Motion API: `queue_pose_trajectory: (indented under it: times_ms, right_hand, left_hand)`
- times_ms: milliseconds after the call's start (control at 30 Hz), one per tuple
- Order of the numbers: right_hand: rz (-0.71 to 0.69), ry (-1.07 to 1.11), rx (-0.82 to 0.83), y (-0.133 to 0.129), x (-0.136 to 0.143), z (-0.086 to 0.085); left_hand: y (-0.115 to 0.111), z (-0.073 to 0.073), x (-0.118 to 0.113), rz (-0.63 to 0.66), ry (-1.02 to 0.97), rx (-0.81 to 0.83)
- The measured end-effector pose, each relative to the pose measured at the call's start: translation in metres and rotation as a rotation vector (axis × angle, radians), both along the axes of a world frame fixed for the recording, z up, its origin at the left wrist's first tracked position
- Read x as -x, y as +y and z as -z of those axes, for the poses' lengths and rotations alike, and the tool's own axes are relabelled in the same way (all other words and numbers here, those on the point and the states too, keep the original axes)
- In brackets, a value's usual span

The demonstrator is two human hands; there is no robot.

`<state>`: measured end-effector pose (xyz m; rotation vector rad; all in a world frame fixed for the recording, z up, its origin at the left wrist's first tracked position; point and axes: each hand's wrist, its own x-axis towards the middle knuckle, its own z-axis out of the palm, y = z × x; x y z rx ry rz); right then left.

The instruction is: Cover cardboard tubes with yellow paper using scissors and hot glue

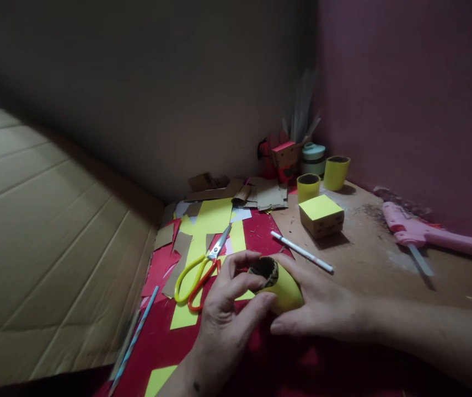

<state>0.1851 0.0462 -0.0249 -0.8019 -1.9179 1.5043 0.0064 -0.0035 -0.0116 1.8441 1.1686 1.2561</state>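
A yellow paper-covered cardboard tube [288,291] is tilted between my two hands, its dark hollow end toward the left. My left hand [234,306] pinches the rim of that end, fingers curled at the opening and thumb on the outside. Around the tube's right side, my right hand [322,300] is closed with its thumb below. Scissors [215,252] with one yellow and one red handle lie open just left of my left hand. Beyond the tube, a white pen-like stick [302,252] rests on the table.
Two more yellow tubes [308,187] [337,173] stand behind a yellow-topped cardboard box [322,216]. A pink glue gun [443,234] lies at the right. Paper scraps [215,215] cover the back left, near a striped straw [134,339] and a large cardboard sheet [46,248].
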Motion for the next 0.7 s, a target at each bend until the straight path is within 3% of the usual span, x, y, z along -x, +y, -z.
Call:
queue_pose_trajectory:
  times_ms: [100,333,500,700]
  right_hand:
    - [-0.002,-0.008,0.074,0.001,-0.003,-0.003]
    - [0.044,0.027,-0.215,0.0,0.0,0.007]
    - [0.013,0.037,-0.194,0.001,-0.001,0.005]
    - [0.01,0.094,-0.25,0.001,-0.002,0.001]
  left_hand:
    - [0.0,-0.002,0.004,0.039,-0.014,0.008]
    - [0.0,-0.001,-0.001,0.072,0.07,-0.09]
    - [-0.003,-0.003,0.002,0.075,0.157,-0.2]
    - [-0.01,-0.005,0.001,0.077,0.203,-0.217]
